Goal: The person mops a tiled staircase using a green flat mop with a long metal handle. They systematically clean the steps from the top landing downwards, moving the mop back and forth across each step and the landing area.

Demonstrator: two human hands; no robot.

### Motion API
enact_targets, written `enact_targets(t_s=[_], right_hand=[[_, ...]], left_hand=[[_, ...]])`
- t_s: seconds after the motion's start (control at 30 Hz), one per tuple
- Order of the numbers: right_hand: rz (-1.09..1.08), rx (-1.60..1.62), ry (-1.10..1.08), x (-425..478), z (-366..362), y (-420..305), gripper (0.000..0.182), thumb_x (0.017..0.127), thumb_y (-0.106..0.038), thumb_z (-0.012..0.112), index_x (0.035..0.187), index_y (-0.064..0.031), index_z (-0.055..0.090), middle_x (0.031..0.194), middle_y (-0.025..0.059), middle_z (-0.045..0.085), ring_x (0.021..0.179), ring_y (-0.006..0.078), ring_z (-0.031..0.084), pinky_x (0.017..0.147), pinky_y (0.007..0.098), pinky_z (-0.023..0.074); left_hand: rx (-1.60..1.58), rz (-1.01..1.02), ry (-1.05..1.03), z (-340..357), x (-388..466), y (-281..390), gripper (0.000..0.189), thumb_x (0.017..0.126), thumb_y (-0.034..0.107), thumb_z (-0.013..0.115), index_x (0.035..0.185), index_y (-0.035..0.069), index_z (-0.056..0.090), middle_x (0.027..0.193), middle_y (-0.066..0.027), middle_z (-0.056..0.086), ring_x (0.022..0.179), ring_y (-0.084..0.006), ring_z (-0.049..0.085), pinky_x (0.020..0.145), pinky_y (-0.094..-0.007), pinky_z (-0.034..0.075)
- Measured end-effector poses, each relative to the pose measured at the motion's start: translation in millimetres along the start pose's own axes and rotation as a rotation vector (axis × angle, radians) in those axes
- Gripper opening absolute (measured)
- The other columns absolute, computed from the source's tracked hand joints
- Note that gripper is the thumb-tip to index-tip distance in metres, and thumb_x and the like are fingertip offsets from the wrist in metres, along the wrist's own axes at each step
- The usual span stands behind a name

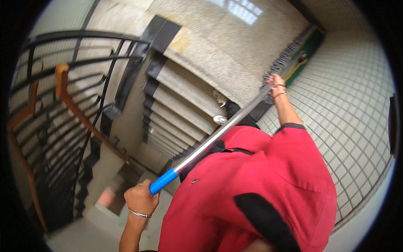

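Note:
I hold a long dust mop slantwise across my body. My left hand point(142, 197) is closed around the blue grip point(163, 181) at the near end of its handle. Farther along, my right hand point(276, 85) wraps the silver metal pole point(220, 132). Beyond that hand lies the mop head, with grey fringe point(285, 55) and a green backing point(310, 52). It rests along the foot of the tiled wall on the landing. A yellow part on the backing is partly blurred.
Concrete steps point(182, 91) with black-painted ends drop away beside my white shoes point(219, 119). The landing point(226, 44) spreads above them. A black metal railing point(110, 67) with a wooden handrail point(78, 110) runs at left. At right rises a tiled wall point(343, 104).

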State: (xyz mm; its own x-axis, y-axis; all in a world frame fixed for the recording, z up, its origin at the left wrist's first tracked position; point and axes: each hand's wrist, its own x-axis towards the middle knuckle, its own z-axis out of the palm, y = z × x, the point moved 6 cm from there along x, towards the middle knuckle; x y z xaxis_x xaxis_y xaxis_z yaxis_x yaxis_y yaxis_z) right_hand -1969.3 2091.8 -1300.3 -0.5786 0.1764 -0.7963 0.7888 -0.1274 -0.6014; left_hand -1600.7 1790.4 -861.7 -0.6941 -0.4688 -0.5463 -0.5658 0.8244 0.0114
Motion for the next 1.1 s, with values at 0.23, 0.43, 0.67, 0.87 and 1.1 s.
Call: enact_targets(t_s=[0.23, 0.43, 0.67, 0.87, 1.1], right_hand=[[0.099, -0.089, -0.056, -26.1, -2.1, 26.7, 0.015, 0.069, -0.006, 0.044, 0.056, -0.0071, 0.036, 0.045, 0.0012, 0.034, 0.036, 0.0118, 0.033, 0.035, 0.0241, 0.0329], [0.180, -0.035, -0.038, -30.8, -14.7, 54.9, 0.021, 0.073, -0.015, 0.046, 0.056, -0.0095, 0.035, 0.043, 0.0014, 0.034, 0.033, 0.0137, 0.033, 0.033, 0.0242, 0.0343], [0.053, 0.019, -0.098, 14.4, -31.7, 90.1, 0.014, 0.073, -0.020, 0.048, 0.070, -0.0084, 0.042, 0.054, 0.0031, 0.042, 0.043, 0.0141, 0.040, 0.040, 0.0274, 0.0385], [-0.107, -0.055, 0.036, -26.1, -31.3, 120.7, 0.008, 0.069, -0.010, 0.048, 0.069, -0.0030, 0.047, 0.050, 0.0056, 0.044, 0.037, 0.0150, 0.041, 0.035, 0.0293, 0.0372], [-0.165, -0.151, 0.028, -110.0, -56.1, 200.3, 0.008, 0.068, -0.012, 0.048, 0.065, -0.0057, 0.045, 0.049, 0.0040, 0.044, 0.035, 0.0147, 0.043, 0.032, 0.0286, 0.0377]], left_hand=[[-0.005, -0.157, -0.150, 8.6, -44.0, -20.9, 0.016, 0.052, 0.013, 0.061, 0.059, 0.009, 0.047, 0.048, -0.0093, 0.047, 0.044, -0.0262, 0.048, 0.041, -0.0335, 0.037], [-0.053, -0.155, -0.125, 33.2, -66.9, -38.5, 0.016, 0.053, 0.012, 0.060, 0.056, 0.009, 0.044, 0.047, -0.0077, 0.047, 0.042, -0.0245, 0.048, 0.039, -0.0325, 0.036], [-0.011, -0.097, -0.106, 94.8, -67.5, -57.5, 0.015, 0.054, 0.012, 0.059, 0.057, 0.010, 0.045, 0.048, -0.0078, 0.047, 0.042, -0.0251, 0.048, 0.039, -0.0331, 0.035], [-0.042, -0.056, -0.019, 205.9, -112.8, -81.3, 0.017, 0.051, 0.011, 0.060, 0.058, 0.009, 0.044, 0.048, -0.0097, 0.046, 0.044, -0.0281, 0.047, 0.041, -0.0340, 0.036], [0.002, -0.222, -0.054, 226.8, -233.2, -133.7, 0.017, 0.053, 0.006, 0.059, 0.058, 0.006, 0.043, 0.052, -0.0125, 0.045, 0.051, -0.0301, 0.047, 0.047, -0.0341, 0.036]])
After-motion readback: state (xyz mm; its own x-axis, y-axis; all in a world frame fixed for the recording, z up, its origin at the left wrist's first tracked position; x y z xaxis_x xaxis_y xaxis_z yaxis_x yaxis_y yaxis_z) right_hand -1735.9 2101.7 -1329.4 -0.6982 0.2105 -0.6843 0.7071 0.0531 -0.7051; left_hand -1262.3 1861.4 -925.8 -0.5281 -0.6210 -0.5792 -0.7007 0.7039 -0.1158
